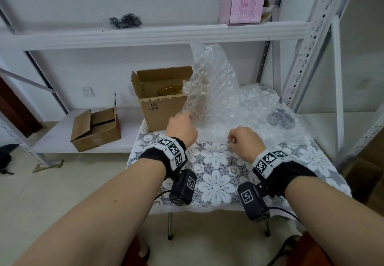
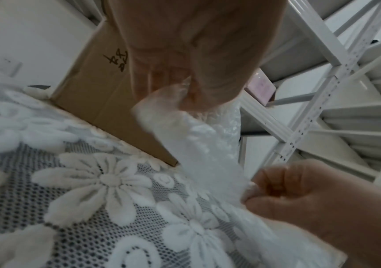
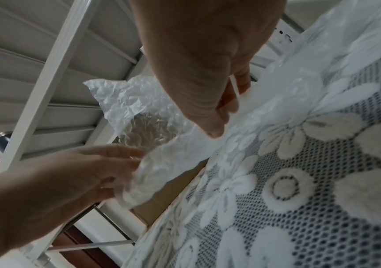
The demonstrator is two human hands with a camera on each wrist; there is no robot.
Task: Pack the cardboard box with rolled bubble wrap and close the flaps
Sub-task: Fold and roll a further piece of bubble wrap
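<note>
Bubble wrap [image 1: 209, 91], unrolled, near edge pinched by left hand [image 1: 181, 128] and right hand [image 1: 246, 141] beside open cardboard box [image 1: 164, 99]: roll tightly, evenly, before packing.

Raised bubble wrap [image 1: 209, 82] seemingly screens the open cardboard box [image 1: 164, 107] from the right.
</note>
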